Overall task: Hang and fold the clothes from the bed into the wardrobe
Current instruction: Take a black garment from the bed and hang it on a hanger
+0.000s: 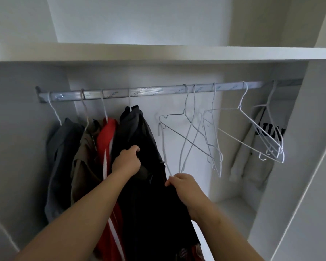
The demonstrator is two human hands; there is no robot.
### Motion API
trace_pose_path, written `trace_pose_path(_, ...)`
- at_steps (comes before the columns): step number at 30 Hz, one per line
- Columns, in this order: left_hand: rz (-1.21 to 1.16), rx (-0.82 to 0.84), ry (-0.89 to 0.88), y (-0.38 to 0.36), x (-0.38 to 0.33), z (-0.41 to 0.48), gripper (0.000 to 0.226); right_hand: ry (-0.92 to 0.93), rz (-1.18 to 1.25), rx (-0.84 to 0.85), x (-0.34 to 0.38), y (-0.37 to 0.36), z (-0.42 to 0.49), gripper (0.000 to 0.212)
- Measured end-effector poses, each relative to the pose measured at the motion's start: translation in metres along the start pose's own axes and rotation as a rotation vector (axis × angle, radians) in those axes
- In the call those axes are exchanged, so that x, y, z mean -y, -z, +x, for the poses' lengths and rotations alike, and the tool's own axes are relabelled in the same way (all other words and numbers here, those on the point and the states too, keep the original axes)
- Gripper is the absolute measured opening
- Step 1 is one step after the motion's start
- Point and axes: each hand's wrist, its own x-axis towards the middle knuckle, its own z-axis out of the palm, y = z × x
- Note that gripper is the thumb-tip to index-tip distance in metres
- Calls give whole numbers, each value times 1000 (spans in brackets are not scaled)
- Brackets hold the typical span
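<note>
hands point(126, 160) point(184, 185) gripping black garment point(139, 132), grey rail point(158, 90), white wardrobe point(158, 53)

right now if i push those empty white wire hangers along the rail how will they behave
The empty wire hangers look thin and light, so they probably swing and slide easily on the smooth rail. Several hang crossed at angles, so they may tangle. The wire likely bends under a firm grip.

My only camera sits on my head and faces straight into the wardrobe point(299, 166), wide-angled. It stands near: the rail point(158, 92) crosses mid-picture, the shelf point(158, 53) lies above it, and my left hand point(126, 161) and right hand point(183, 183) reach the black garment point(139, 132) from the lower edge.
</note>
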Motion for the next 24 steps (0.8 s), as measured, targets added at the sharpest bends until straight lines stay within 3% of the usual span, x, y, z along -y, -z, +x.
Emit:
trace_pose_path(3,-221,-18,11,-1,13,7,49,2,-27,-100,6,-3,15,22)
trace_pose_path(6,-260,-9,-11,1,16,11,43,54,-53,-172,17,0,25,20)
trace_pose_path(11,-108,-64,-103,8,18,23,46,160,-25,-158,50,0,36,20)
trace_pose_path(18,-351,-63,-102,13,20,31,49,250,-94,-219,93,-5,57,27)
trace_pose_path(24,-536,-12,-89,10,14,32,50,317,-109,-176,116,-14,83,28)
